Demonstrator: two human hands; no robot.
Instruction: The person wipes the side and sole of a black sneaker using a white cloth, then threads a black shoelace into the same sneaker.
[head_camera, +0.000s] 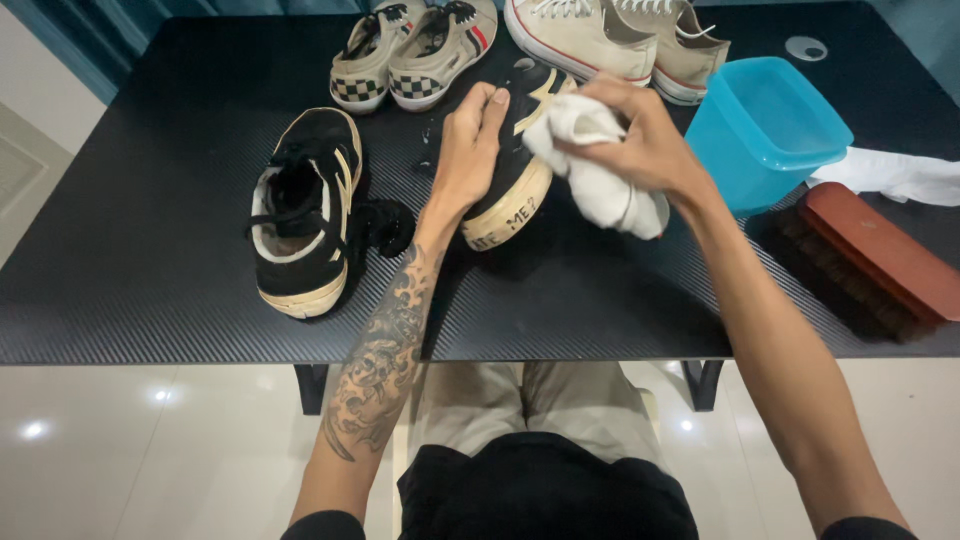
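Holding the black shoe (520, 165) tilted on the counter (150, 250), our left hand (468, 150) clamps its side while our right hand (645, 140) is closed around a white cloth (600, 180) pressed to the upper. The grip looks light, perhaps; a hard wipe could twist the shoe free, or our elbow could tip the blue tub (765, 130) just beside it.

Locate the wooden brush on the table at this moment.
In the head view, the wooden brush lies at the table's right edge, just in front of the blue tub and a white cloth, right of the right hand.
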